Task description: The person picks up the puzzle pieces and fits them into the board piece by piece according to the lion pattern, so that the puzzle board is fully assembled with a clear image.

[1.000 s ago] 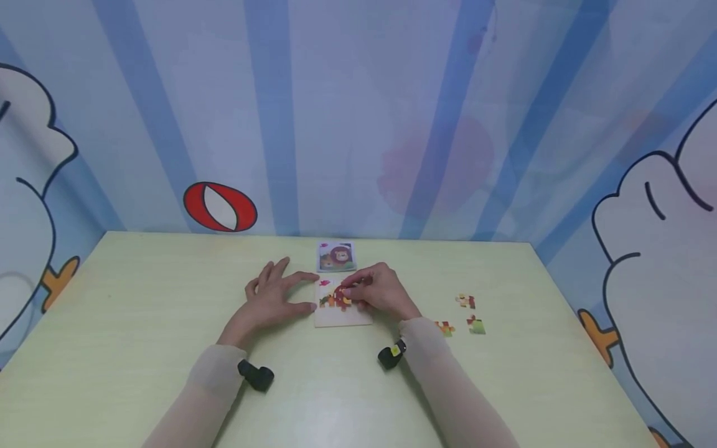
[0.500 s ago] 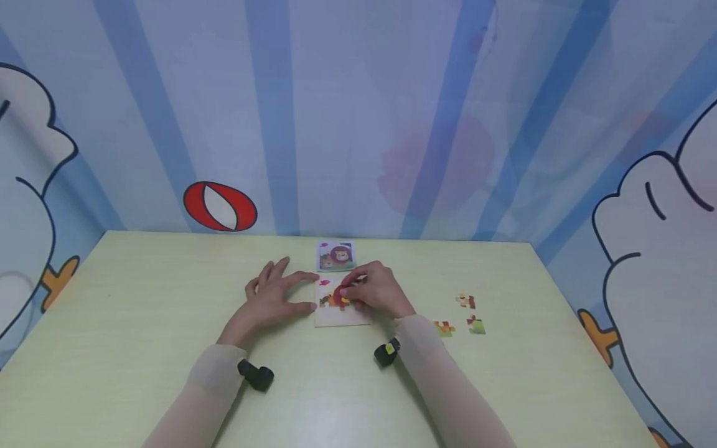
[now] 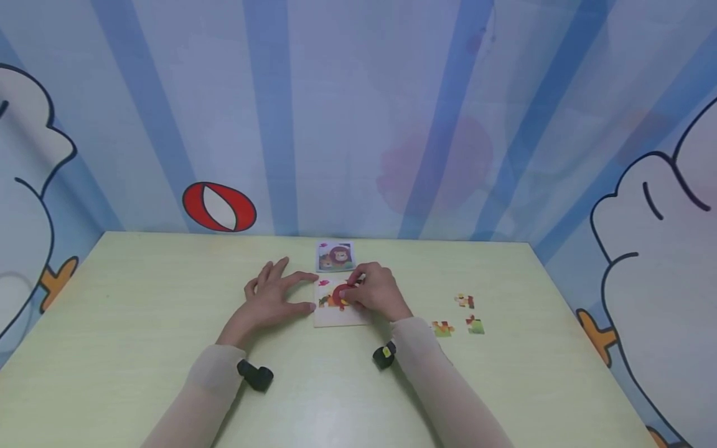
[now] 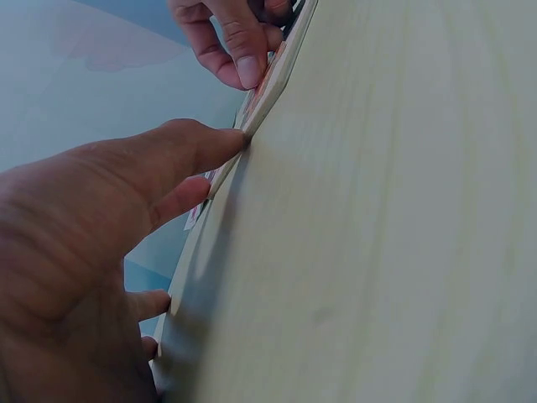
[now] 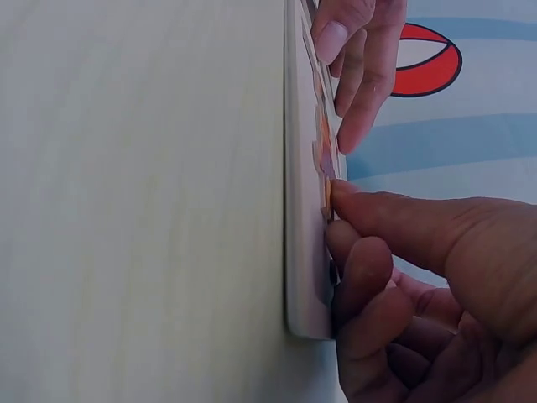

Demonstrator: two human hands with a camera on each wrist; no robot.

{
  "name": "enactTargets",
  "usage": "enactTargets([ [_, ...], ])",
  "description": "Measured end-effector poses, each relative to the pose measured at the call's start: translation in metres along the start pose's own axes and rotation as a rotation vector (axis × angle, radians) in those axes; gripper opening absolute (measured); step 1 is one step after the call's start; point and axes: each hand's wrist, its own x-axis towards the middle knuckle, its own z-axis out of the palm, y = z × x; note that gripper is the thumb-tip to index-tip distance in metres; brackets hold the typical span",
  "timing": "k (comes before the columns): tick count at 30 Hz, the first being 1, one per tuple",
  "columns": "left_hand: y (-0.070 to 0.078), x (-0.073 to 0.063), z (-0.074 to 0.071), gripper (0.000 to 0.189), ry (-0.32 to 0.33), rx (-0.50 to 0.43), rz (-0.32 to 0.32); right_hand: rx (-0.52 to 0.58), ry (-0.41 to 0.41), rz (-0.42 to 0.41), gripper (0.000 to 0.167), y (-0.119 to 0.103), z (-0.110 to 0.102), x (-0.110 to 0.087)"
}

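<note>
Squarely forward, the flat puzzle board [image 3: 336, 318]

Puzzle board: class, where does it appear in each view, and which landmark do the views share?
Head: puzzle board below and slightly left of centre.
Left wrist: puzzle board edge-on, slanting, upper middle.
Right wrist: puzzle board edge-on, a strip just right of centre.
Shared landmark: right hand.

A: What's behind the desk [image 3: 322, 351]?
B: Lt-blue cloth backdrop [image 3: 358, 112] w/ darker stripes [image 3: 267, 124], plus red-&-white oval [image 3: 220, 206] L of ctr.
A: Sides?
B: White cartoon shape [image 3: 22, 155] at L, another [image 3: 666, 280] R, blk outlines.
A: Desk itself?
B: Pale yellow, faint glare nr side.
</note>
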Motion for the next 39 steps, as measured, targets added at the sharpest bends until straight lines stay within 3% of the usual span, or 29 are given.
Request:
enactTargets([
  [6, 0.002, -0.001, -0.001, 0.063, -0.002, -0.006, 0.006, 0.038, -0.036, -0.047, 0.023, 0.008, -0.002, 0.002],
  [20, -0.001, 0.000, 0.001, 0.063, 0.000, -0.011, 0.015, 0.269, -0.128, -0.076, 0.028, 0.032, -0.030, -0.005],
  [27, -0.001, 0.001, 0.002, 0.064, 0.002, -0.031, 0.010, 0.301, -0.104, -0.121, 0.029, 0.048, -0.049, -0.013],
  [39, -0.003, 0.001, 0.001, 0.063, -0.003, -0.030, 0.003, 0.333, 0.015, -0.099, 0.034, 0.076, -0.083, -0.031],
])
